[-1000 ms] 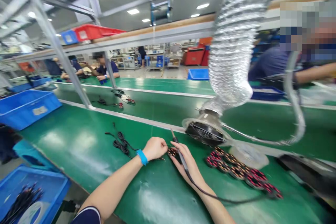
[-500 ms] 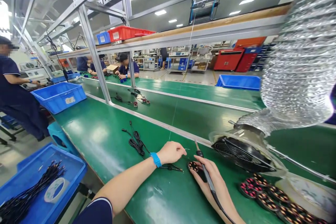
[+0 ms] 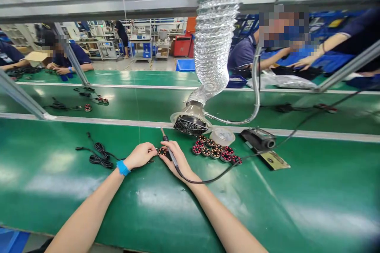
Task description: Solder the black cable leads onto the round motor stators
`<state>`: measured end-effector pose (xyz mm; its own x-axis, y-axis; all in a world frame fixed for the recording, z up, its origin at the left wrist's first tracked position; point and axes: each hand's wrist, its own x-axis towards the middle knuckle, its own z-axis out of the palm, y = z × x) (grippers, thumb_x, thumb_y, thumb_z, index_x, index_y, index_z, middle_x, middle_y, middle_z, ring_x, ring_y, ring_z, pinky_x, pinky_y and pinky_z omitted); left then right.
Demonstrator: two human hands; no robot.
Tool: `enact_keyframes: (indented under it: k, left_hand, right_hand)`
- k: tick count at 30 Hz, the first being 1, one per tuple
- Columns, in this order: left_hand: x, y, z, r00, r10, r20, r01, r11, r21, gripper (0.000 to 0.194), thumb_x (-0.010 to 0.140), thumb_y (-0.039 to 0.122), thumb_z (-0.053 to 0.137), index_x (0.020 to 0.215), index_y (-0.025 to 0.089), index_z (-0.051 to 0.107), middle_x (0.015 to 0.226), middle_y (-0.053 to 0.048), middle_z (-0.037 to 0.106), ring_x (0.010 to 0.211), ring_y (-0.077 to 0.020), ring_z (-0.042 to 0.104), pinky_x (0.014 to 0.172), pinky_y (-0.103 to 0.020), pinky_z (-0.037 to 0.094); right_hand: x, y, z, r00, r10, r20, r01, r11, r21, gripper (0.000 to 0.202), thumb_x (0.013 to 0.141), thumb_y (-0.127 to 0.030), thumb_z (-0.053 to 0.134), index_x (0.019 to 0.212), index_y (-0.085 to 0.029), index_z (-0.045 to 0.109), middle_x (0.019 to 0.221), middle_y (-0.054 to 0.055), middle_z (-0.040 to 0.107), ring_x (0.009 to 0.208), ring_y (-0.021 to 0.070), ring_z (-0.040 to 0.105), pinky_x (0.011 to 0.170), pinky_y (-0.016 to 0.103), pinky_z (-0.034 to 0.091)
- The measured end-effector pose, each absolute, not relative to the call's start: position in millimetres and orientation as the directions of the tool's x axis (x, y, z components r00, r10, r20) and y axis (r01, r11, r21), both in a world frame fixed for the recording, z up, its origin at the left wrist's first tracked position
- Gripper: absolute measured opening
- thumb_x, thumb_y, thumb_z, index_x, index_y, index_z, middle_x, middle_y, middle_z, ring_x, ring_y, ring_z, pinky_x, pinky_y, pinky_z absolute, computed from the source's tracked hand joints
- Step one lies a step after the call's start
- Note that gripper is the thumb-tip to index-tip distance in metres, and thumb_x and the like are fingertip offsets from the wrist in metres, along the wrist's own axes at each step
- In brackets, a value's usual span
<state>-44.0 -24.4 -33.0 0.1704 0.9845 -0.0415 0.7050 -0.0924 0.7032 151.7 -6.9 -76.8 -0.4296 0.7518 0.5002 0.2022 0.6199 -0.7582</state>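
My left hand (image 3: 141,155), with a blue band at the wrist, pinches a thin pale wire at the left edge of a small round coil part (image 3: 162,151). My right hand (image 3: 175,158) is closed around a soldering iron (image 3: 172,155), its tip pointing up and away, while its fingers also hold the coil part's right side. Black cables (image 3: 101,154) lie coiled left of my left hand. Right of my right hand several similar coil parts (image 3: 215,152) sit in a group beside a roll of clear tape (image 3: 222,136).
A fan hood (image 3: 190,123) on a silver duct (image 3: 215,27) hangs beyond my hands. The iron's stand (image 3: 261,140) is at the right on the green bench (image 3: 142,205). People sit across the bench, behind metal posts.
The view has swung to the right, showing the iron stand and more people. My left hand and the coil part in my right hand have come together.
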Motion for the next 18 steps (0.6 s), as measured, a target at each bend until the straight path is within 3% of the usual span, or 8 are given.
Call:
enact_keyframes:
  k: [5,8,13,18]
  left_hand:
    - [-38.5,-25.6,-25.9,0.099,0.992,-0.078,0.555,0.010,0.832,0.036,0.086,0.046,0.048,0.069,0.016,0.059,0.062,0.002,0.054,0.060,-0.0141,0.045,0.059,-0.026,0.033]
    - [-39.0,-25.5,-23.8,0.057,0.998,-0.029,0.494,-0.003,0.869,0.037,0.085,0.050,0.051,0.074,0.016,0.060,0.065,0.002,0.054,0.062,-0.0136,0.045,0.060,-0.025,0.034]
    - [-42.7,-27.8,-23.6,0.090,0.995,0.039,0.718,-0.092,0.690,0.035,0.084,0.049,0.056,0.076,0.017,0.067,0.060,0.003,0.052,0.058,-0.0134,0.041,0.056,-0.026,0.028]
    - [-38.7,-31.3,-23.2,0.168,0.984,0.065,0.781,-0.173,0.600,0.031,0.086,0.042,0.053,0.071,0.018,0.065,0.065,0.000,0.057,0.062,-0.0142,0.047,0.060,-0.026,0.029]
  right_hand:
    - [152.3,-7.1,-77.9,-0.432,0.748,0.505,0.195,0.624,-0.757,0.049,0.086,-0.011,0.062,0.130,-0.029,0.050,0.117,0.005,0.051,0.098,0.0167,0.061,0.095,0.035,0.052]
    - [152.2,-6.7,-78.0,-0.427,0.747,0.509,0.197,0.627,-0.754,0.049,0.086,-0.010,0.062,0.130,-0.029,0.050,0.117,0.005,0.051,0.100,0.0166,0.061,0.096,0.034,0.052]
    - [152.6,-7.0,-77.9,-0.430,0.750,0.502,0.210,0.624,-0.753,0.047,0.086,-0.011,0.062,0.129,-0.028,0.051,0.117,0.005,0.050,0.099,0.0168,0.061,0.095,0.034,0.052]
    - [153.9,-8.8,-75.9,-0.441,0.735,0.515,0.202,0.640,-0.741,0.047,0.087,-0.010,0.060,0.129,-0.027,0.050,0.117,0.006,0.051,0.099,0.0167,0.062,0.094,0.033,0.053]
